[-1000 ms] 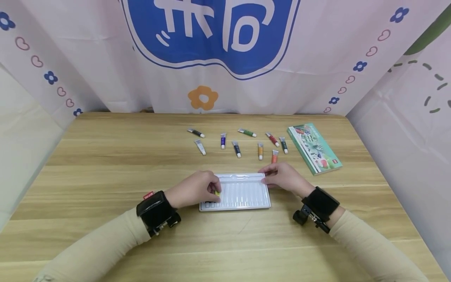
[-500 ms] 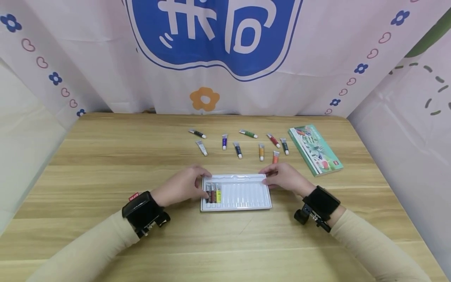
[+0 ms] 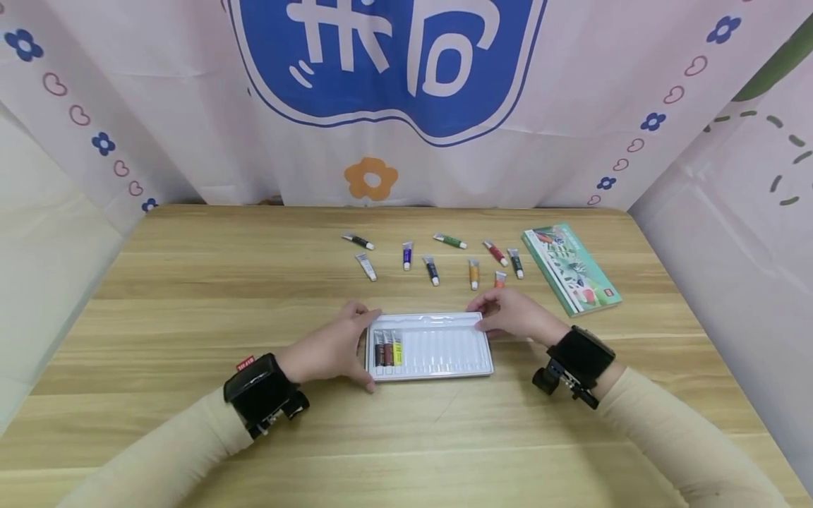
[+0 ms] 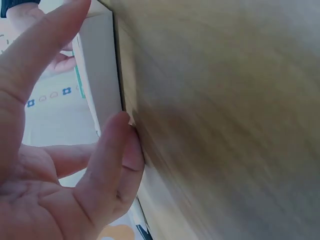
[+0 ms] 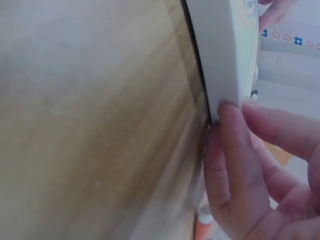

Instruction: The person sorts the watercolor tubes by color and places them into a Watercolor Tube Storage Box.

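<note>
The left hand [image 3: 336, 347] is spread wide along the left end of the white tray [image 3: 444, 351], thumb by the near corner and forefinger at the far one, steadying it without wrapping round it. The right hand [image 3: 517, 317] pinches the far right corner between thumb and fingers. So the tray sits between the two hands, seemingly flat on the tabletop [image 3: 203, 303], with the dark tube [image 3: 379, 350], the brown tube [image 3: 388, 350] and the yellow tube [image 3: 397, 350] lined up just inside from the left hand. From where I stand, uneven force is the worry: a firmer push from the left hand could swivel the tray about that pinched corner. If either hand raised its end, those three tubes might slide from their shallow slots, since I see nothing covering them. The orange tube [image 3: 500, 279], just beyond the right hand and partly hidden by it, could be knocked by the knuckles and sent towards the ochre tube [image 3: 473, 274], near on its left. The teal box [image 3: 571, 269], farther right of that hand, seems safe unless the arm swings outward.
</note>
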The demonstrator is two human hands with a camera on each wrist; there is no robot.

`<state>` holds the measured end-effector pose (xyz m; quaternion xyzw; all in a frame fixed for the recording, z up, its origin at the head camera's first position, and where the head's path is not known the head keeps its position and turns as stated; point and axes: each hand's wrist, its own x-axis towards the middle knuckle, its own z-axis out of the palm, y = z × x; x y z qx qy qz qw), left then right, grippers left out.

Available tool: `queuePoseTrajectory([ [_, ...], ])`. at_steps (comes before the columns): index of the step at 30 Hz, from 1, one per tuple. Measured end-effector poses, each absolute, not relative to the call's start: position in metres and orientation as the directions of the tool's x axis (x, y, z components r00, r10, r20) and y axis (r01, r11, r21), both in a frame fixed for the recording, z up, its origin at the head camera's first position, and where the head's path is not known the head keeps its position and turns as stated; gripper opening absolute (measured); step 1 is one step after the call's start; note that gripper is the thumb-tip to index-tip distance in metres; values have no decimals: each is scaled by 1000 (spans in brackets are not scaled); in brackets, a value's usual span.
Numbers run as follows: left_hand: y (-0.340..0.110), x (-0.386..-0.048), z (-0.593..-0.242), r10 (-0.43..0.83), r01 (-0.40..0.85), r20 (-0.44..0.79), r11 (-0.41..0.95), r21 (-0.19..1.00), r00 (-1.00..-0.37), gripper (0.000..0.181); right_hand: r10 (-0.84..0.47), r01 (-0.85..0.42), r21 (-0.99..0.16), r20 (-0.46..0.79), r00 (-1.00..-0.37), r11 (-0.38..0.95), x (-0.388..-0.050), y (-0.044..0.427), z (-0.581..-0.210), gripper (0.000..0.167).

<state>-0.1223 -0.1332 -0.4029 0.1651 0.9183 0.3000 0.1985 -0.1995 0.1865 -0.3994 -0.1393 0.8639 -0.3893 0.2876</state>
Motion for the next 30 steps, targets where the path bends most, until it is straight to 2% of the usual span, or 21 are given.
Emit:
queuePoseTrajectory([
  [6, -128, -127, -403, 436, 194, -261, 756, 625, -861, 118, -507, -139, -706, -343, -791, 694, -214, 191, -383, 25],
  [9, -128, -129, -402, 437, 195, -265, 760, 620, -859, 118, -481, -159, -683, -311, -820, 713, -227, 189, -371, 26],
  [13, -130, -129, -402, 429, 197, -266, 771, 606, -863, 119, -433, -163, -657, -272, -859, 736, -247, 182, -364, 28],
  [20, -134, -128, -405, 434, 208, -246, 764, 611, -867, 120, -340, -130, -582, -268, -901, 803, -273, 172, -381, 40],
  [30, -134, -124, -407, 430, 190, -260, 759, 623, -865, 120, -301, -78, -548, -330, -895, 833, -276, 159, -392, 37],
])
